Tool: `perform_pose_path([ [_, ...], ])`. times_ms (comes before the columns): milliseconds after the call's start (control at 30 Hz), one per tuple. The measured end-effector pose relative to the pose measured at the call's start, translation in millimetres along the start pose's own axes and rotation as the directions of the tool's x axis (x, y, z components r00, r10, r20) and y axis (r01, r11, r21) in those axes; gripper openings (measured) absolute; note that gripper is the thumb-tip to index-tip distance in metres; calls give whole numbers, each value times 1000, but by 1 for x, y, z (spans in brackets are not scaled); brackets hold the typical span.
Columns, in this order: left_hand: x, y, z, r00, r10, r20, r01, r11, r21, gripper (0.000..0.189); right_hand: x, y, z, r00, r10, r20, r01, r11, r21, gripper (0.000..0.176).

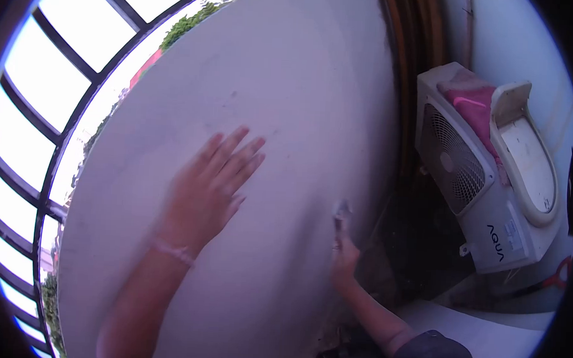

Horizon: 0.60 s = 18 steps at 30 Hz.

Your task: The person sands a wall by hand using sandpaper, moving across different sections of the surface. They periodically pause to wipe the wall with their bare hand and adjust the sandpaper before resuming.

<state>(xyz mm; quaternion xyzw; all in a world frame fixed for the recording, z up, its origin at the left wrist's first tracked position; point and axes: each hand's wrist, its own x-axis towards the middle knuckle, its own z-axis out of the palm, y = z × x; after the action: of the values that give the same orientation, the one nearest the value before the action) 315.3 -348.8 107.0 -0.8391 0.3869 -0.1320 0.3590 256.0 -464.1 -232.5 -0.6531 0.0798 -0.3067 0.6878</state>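
My left hand, with a pale band at the wrist, is held against or just in front of a pale plastered wall. Its fingers are stretched out and it holds nothing. Lower and to the right, my right hand is closed around a small tool with a greyish tip. The tip is close to the wall's surface, but blur hides its exact kind and whether it touches. A few small marks dot the wall above my left hand.
An AQUA air-conditioner outdoor unit is at the right, with a pink cloth and a white plastic piece on it. Dark metal bars line the left. A red-orange handle is at the far right.
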Motion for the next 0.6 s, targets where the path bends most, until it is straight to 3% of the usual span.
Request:
perform_pose_path([
  [67,-38,0,-10,998,-29,57,26,998,61,67,9,-31,20,946,-272,179,276,961,3,46],
  [133,-73,6,-17,993,-55,106,45,995,90,67,21,-45,39,770,-527,360,541,838,70,48],
  [233,-110,14,-23,984,-104,143,91,991,94,67,49,-53,69,586,-539,604,681,733,-6,53],
  [300,-123,13,-29,981,-143,134,124,983,136,64,65,-54,88,568,-687,454,771,637,-1,63],
  [400,-129,1,-49,939,-341,49,333,934,133,61,105,-105,119,543,-796,266,828,561,-11,73],
  [500,-121,-15,-69,850,-516,-106,526,817,237,60,154,-223,125,461,-862,209,879,477,28,63],
  [600,-108,-18,-67,827,-542,-147,561,780,276,56,169,-253,141,400,-906,136,913,407,20,55],
])
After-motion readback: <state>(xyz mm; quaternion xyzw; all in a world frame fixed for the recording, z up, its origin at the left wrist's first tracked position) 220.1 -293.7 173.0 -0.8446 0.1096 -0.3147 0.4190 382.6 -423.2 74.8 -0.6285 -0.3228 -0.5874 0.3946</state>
